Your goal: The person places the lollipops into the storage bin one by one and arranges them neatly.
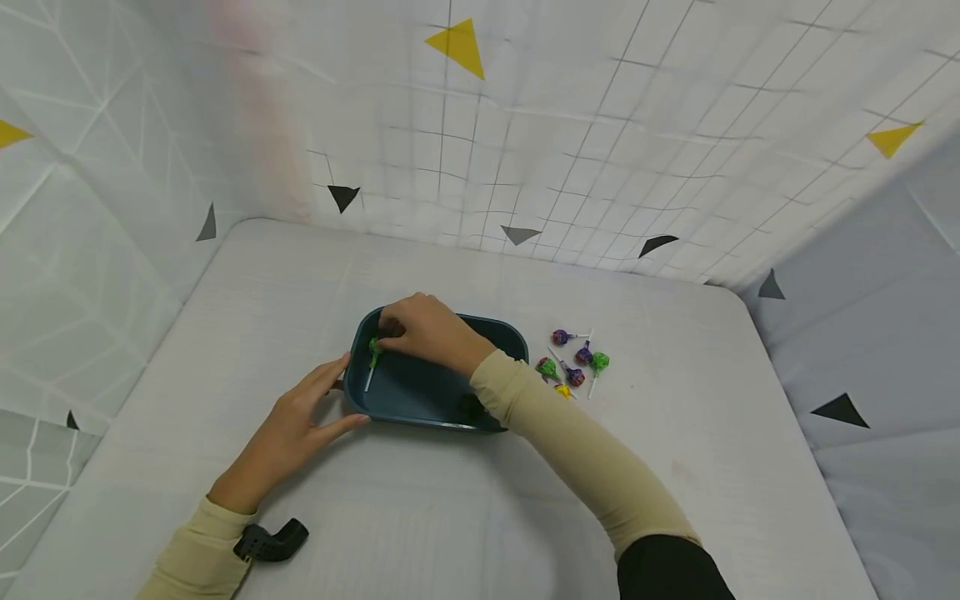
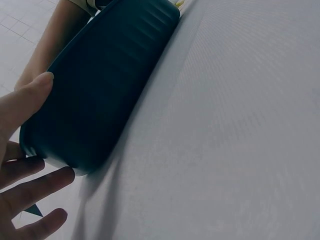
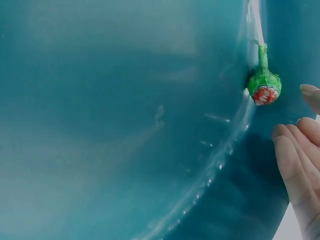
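Note:
A dark teal plastic tray [image 1: 420,392] stands on the table. Inside, by its left end, lies a green-wrapped lollipop [image 1: 373,350], its white stick pointing toward the near side. My right hand [image 1: 431,329] reaches over the tray from the right. The right wrist view has the fingertips [image 3: 285,142] just beside the lollipop [image 3: 264,87], apart from it, with nothing held. My left hand [image 1: 296,425] is spread around the tray's near left corner. Its thumb [image 2: 42,87] touches the rim, and straight fingers lie against the end wall. A dim greenish shape [image 1: 471,406] sits in the near right corner, too dark to identify.
Right of the tray lie several loose lollipops: purple-wrapped ones [image 1: 583,353], green ones [image 1: 600,362] and a yellow one [image 1: 563,390]. A white cloth covers the table [image 1: 420,508]. Patterned white sheets [image 1: 555,125] rise behind and at both sides.

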`<state>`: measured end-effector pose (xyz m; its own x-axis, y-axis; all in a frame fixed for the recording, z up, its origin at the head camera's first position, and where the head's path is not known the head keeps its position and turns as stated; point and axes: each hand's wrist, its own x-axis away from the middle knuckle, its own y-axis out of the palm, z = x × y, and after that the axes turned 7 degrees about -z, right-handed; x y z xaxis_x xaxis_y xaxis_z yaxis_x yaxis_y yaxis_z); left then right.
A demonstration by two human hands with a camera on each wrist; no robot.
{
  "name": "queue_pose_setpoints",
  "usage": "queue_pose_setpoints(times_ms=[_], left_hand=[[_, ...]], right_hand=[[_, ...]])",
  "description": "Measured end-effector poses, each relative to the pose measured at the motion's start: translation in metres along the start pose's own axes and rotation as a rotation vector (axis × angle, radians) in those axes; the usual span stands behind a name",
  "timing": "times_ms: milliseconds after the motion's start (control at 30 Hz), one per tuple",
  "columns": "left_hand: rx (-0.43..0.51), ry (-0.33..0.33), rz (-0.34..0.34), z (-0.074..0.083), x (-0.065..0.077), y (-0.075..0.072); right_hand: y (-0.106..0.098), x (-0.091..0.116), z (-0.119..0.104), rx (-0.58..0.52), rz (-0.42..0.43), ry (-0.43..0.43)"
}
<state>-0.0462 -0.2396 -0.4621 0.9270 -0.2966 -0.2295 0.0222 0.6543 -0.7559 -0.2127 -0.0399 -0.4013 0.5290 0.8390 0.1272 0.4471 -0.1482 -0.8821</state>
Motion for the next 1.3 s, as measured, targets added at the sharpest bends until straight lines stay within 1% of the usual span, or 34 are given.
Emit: queue_pose_setpoints(times_ms=[367,633,1000,1300], left_hand=[[0.003,-0.006,-0.002,0.0,0.0,0.001],[0.002,-0.008,0.002,-0.001,0.0,0.002],[0.001,-0.014,0.003,-0.001,0.001,0.002],[0.004,-0.013,0.0,-0.001,0.002,0.003]], right_hand=[[-0.011,0.015,0.003,0.004,0.021,0.023],[-0.023,0.029,0.008,0.0,0.059,0.032],[-0.029,0.046,0.016,-0.001,0.047,0.022],[-0.033,0.06,0.021,0.015,0.016,0.015]])
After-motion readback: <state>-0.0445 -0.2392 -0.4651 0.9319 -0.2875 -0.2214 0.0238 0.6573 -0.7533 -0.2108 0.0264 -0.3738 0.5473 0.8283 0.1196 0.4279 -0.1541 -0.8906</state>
